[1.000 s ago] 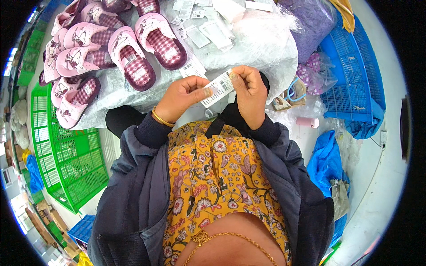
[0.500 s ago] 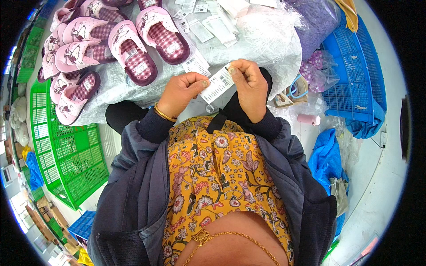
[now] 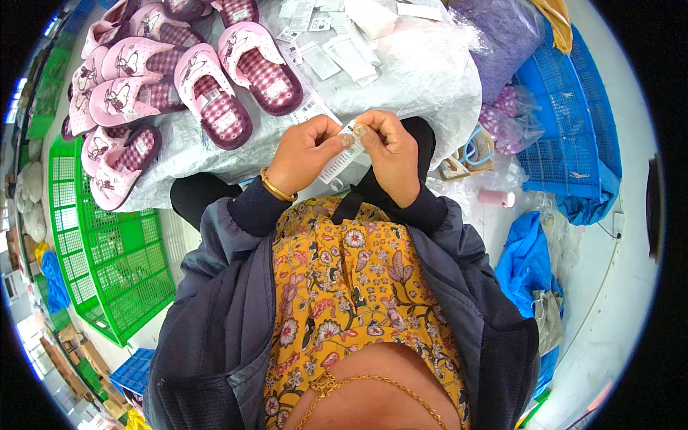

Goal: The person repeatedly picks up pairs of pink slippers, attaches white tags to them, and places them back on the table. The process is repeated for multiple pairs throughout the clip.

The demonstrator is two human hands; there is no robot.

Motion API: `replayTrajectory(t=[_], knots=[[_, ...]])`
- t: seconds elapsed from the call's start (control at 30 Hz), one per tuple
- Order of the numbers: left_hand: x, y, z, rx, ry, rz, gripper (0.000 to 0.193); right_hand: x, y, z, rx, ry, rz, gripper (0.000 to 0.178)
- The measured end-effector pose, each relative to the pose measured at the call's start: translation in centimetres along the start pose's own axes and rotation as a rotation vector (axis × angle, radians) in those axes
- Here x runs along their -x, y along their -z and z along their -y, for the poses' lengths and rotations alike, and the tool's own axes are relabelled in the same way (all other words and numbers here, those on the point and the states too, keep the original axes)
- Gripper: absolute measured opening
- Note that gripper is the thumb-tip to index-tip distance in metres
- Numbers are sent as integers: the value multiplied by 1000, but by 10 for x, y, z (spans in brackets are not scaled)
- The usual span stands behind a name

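A white printed label [image 3: 335, 167] is pinched between my two hands above the near edge of the table. My left hand [image 3: 302, 152] grips it from the left, thumb and forefinger meeting near its upper end. From the right, my right hand [image 3: 392, 152] pinches the top corner, its fingertips almost touching the left ones. The fingers hide part of the label's upper half. Just beyond, a pink and maroon checked slipper [image 3: 276, 87] lies on the plastic-covered table, with another slipper [image 3: 221, 116] beside it. A printed tag sheet [image 3: 309, 107] lies partly beneath the nearer slippers' edge.
More slippers [image 3: 136, 61] are heaped at the far left. Loose white tags [image 3: 351, 57] and clear plastic wrap [image 3: 433, 54] cover the table's middle. A green crate [image 3: 107, 244] stands at left, a blue crate [image 3: 559, 107] at right. A pink roll [image 3: 496, 198] lies on the floor.
Both hands have drawn closer together, fingertips now nearly meeting at the label's upper end. The label has tilted more upright and more of it is covered.
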State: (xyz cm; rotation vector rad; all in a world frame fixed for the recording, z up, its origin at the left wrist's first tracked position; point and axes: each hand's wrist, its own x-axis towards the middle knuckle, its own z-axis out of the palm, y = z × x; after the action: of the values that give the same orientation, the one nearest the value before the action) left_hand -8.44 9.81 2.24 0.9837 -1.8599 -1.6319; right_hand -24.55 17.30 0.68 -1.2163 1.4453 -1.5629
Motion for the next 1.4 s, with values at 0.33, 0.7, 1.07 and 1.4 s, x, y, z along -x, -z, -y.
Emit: replayTrajectory(t=[0.33, 0.7, 1.07, 1.4], knots=[[11, -7, -4, 123, -40, -160, 11, 0, 2, 1, -108, -58, 37, 13], [10, -7, 1, 4, -110, -224, 11, -4, 15, 8, -19, -74, 73, 21], [12, -11, -10, -323, -344, -276, 10, -3, 12, 14, -47, -168, 108, 23], [12, -4, 0, -618, -663, -270, 8, -1, 15, 4, -75, -234, 184, 20]])
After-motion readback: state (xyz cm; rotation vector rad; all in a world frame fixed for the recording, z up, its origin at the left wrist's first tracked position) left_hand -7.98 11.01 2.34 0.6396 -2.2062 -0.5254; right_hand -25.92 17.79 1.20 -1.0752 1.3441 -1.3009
